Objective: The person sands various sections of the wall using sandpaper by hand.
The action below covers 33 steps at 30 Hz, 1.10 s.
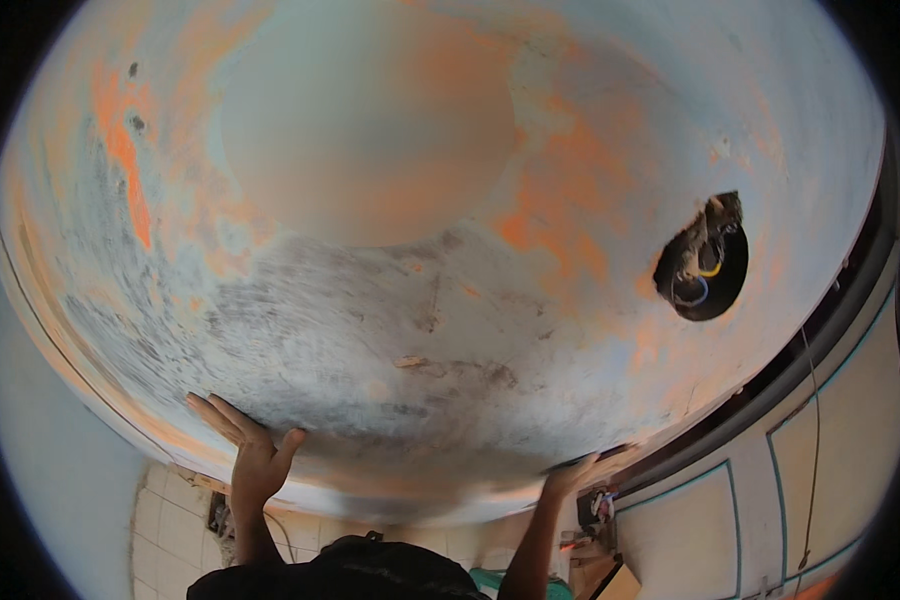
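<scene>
A broad, flat pale-blue painted panel (450,220), mottled with orange patches and grey scuffed streaks, fills almost the whole view overhead. Its surface looks rough and worn, the paint rubbed thin in the near middle. On the right side, a round dark hole (703,260) is cut through it, with yellow and blue wires showing inside.

The left hand (253,450) presses flat against the panel's near edge, fingers spread and thumb held out to the right. The right hand (582,472) touches the same edge farther right; its fingers are blurred and seem stretched along the rim, though their exact spacing cannot be told.

Below the left hand is a white tiled wall (165,520). To the right runs a cream wall with thin teal-lined rectangular panels (690,520), and a thin cord (816,440) hangs down it.
</scene>
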Available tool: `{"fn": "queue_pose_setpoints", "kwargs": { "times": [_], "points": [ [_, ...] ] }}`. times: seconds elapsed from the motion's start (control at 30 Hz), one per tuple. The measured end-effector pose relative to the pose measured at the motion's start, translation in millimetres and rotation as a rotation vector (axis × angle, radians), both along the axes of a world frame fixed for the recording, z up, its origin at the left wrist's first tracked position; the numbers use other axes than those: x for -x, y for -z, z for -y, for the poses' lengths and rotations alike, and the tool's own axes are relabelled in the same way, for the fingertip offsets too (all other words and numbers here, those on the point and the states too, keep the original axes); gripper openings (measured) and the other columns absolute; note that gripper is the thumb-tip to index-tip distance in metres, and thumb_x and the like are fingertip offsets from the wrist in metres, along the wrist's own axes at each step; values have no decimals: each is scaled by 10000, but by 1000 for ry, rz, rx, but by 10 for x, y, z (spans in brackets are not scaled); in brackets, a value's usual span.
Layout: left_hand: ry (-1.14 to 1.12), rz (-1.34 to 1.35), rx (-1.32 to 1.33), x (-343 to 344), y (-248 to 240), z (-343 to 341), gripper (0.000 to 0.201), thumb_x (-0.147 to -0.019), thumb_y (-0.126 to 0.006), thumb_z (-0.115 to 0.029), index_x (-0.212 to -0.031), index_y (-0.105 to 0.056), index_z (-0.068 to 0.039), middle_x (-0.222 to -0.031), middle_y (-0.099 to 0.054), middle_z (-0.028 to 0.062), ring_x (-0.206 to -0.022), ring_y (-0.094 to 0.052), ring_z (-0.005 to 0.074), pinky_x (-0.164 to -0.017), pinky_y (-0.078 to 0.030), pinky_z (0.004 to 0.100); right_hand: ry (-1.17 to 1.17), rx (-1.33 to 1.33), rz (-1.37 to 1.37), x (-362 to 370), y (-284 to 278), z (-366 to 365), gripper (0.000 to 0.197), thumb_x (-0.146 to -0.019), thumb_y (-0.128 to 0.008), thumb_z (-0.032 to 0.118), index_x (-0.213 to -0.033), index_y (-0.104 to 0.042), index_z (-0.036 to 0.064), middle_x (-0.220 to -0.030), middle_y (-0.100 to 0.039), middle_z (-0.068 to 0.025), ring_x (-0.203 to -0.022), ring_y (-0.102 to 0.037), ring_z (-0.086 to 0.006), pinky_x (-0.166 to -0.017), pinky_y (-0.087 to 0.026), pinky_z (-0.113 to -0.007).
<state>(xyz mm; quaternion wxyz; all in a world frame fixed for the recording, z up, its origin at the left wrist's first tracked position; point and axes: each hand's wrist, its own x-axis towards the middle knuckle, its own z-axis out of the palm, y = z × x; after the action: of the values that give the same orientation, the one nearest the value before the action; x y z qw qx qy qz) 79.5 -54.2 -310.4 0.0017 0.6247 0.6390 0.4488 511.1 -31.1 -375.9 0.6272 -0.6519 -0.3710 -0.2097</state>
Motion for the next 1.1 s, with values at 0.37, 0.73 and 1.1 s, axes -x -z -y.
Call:
{"fn": "queue_pose_setpoints", "kwargs": {
  "times": [0.37,0.73,1.1],
  "points": [
    [-31,-71,34,12,28,22,1278,-795,-589,-647,-1355,283,100,-1361,409,343,-1310,344,468,-1103,6,555,-255,126,-54,-176,1239,2,701,-994,-291,412,-1440,-116,-100,-1492,-159,-298,-1373,-214,-400,-1126,-180,-442],
    [32,20,15,9,-5,19,1296,-782,-628,-621,-1356,285,96,-1352,410,356,-1314,318,492,-1102,-3,557,-293,60,514,942,347,23,562,-957,-389,356,-1403,-302,24,-1449,-196,-303,-1379,-164,-410,-1057,33,-649],
    [27,103,-27,1,74,22,1252,-804,-651,-565,-1367,223,132,-1352,396,374,-1329,276,508,-1087,-7,582,-161,284,1369,1100,-1650,87,382,-890,-496,355,-1185,-570,125,-1352,-425,-153,-1334,-264,-429,-987,-65,-767]
  ]
}}
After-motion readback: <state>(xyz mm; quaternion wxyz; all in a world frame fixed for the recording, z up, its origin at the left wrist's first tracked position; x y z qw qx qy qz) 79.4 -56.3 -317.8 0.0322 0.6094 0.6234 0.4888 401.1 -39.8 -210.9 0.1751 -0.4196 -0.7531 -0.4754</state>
